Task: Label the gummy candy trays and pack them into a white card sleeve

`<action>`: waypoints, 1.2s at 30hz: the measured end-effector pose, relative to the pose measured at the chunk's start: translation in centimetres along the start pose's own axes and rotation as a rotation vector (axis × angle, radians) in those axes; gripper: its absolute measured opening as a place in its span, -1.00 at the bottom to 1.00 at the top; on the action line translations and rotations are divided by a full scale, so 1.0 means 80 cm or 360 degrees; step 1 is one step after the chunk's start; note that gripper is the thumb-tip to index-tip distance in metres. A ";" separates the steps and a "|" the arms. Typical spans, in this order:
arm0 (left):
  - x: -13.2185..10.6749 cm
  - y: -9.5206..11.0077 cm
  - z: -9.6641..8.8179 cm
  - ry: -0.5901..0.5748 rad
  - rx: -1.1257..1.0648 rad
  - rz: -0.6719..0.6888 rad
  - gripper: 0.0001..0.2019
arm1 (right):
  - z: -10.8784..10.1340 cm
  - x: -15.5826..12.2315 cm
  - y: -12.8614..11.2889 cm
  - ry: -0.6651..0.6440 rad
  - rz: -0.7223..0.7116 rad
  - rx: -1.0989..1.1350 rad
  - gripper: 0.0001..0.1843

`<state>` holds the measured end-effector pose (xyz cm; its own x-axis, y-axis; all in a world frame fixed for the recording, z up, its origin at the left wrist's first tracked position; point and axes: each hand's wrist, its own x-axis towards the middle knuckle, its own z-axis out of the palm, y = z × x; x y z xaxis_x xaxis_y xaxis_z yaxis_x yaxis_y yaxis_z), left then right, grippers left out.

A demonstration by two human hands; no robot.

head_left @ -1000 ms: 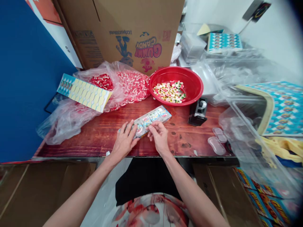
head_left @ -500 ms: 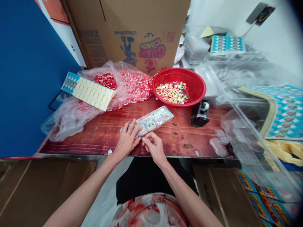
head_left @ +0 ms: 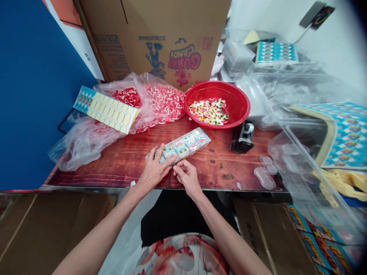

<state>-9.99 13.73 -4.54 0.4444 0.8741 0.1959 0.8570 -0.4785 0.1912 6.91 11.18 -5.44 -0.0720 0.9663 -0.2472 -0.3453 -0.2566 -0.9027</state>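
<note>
A long clear plastic box point(head_left: 191, 143) of small packed gummy candies lies slantwise on the wooden table. My left hand point(head_left: 152, 170) is over its near-left end, fingers spread across the top and thumb at the near side, holding it. Beside the box's near long edge, my right hand point(head_left: 187, 177) has thumb and index finger pinched together. Whatever is between those fingertips is too small to make out. Beyond the box stands a red basin point(head_left: 239, 114) with loose eye-shaped gummies point(head_left: 208, 111) in it.
Right of the basin stands a black tape dispenser point(head_left: 243, 137). Clear plastic lids point(head_left: 265, 177) lie near the right edge. A plastic bag of red-and-white gummies point(head_left: 164, 103) and a label sheet point(head_left: 106, 110) are at left. A cardboard carton point(head_left: 160, 23) stands behind.
My left fingers have shifted slightly on the box, the index finger now reaching along its top. My right hand has barely moved, still pinched by the near edge.
</note>
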 end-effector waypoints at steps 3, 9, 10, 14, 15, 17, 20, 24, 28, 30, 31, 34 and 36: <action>-0.001 -0.002 0.004 0.0051 -0.0041 0.0020 -0.57 | 0.001 0.001 0.000 -0.0001 0.0009 0.0003 -0.69; -0.001 -0.006 0.010 0.0133 -0.0164 0.0019 -0.37 | 0.002 -0.012 -0.012 -0.0028 0.0002 -0.0006 -0.72; -0.001 -0.006 0.011 0.0141 -0.0171 0.0027 -0.33 | 0.002 -0.014 -0.017 -0.0035 -0.0005 -0.0011 -0.72; -0.002 -0.008 0.013 0.0182 -0.0164 0.0051 -0.25 | 0.009 -0.017 -0.040 -0.0106 -0.0092 -0.0018 -0.73; -0.002 -0.008 0.013 0.0192 -0.0168 0.0050 -0.24 | 0.011 -0.016 -0.044 -0.0136 -0.0133 -0.0023 -0.74; -0.003 -0.008 0.013 0.0199 -0.0196 0.0034 -0.23 | 0.014 -0.012 -0.048 -0.0199 -0.0208 -0.0039 -0.76; -0.003 -0.007 0.013 0.0185 -0.0257 -0.0010 -0.25 | 0.012 -0.006 -0.041 -0.0213 -0.0232 -0.0062 -0.77; -0.003 -0.006 0.013 0.0218 -0.0306 -0.0007 -0.30 | 0.004 -0.003 -0.021 -0.0107 -0.0137 -0.0070 -0.75; -0.004 -0.007 0.013 0.0273 -0.0300 0.0057 -0.43 | 0.000 -0.005 -0.013 -0.0086 -0.0032 -0.0039 -0.71; -0.004 -0.007 0.013 0.0269 -0.0272 0.0075 -0.51 | 0.000 -0.005 -0.014 -0.0076 -0.0003 -0.0026 -0.70; -0.004 -0.007 0.012 0.0260 -0.0256 0.0081 -0.54 | 0.001 -0.005 -0.015 -0.0071 0.0007 -0.0021 -0.70; -0.003 -0.007 0.011 0.0221 -0.0198 0.0085 -0.58 | 0.002 -0.004 -0.016 -0.0057 0.0019 -0.0017 -0.70; -0.002 -0.006 0.010 0.0196 -0.0156 0.0078 -0.58 | 0.002 -0.003 -0.015 -0.0051 0.0025 -0.0020 -0.71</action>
<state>-10.24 13.85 -5.47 0.4447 0.8355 0.3228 0.8026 -0.5317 0.2704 7.23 11.26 -4.22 -0.1071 0.9622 -0.2504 -0.3323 -0.2720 -0.9031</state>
